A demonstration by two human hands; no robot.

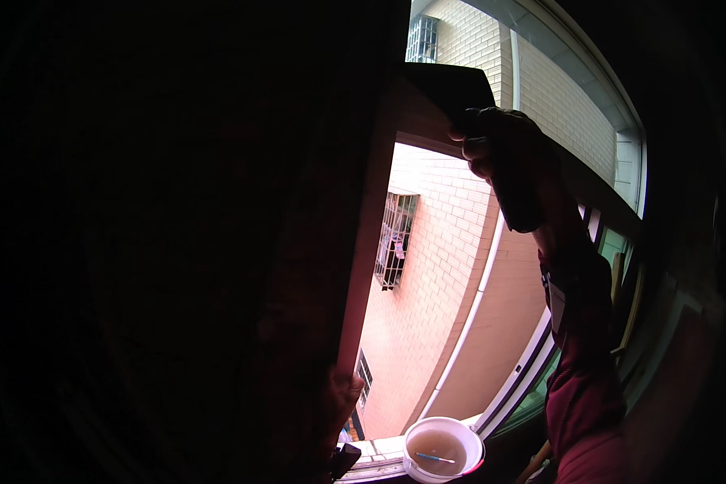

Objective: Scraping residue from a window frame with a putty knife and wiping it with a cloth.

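Note:
My right hand is raised in front of the window, its fingers closed around the handle of a dark flat-bladed tool, like a scraper or trowel. The blade flares up and left across the window's crossbar; backlight hides its detail. Low on the left, my left hand is a dim shape at the dark edge beside the opening. Whether it grips anything is hidden by shadow. Below it shows a dark angular object, too dark to identify. A white bucket of murky water holds a slim blue-and-white stick.
The bucket stands at the windowsill. Around the opening runs a window frame, with sliding tracks at lower right. Outside are a tiled wall, a barred window cage and a white pipe. Deep shadow covers the left side.

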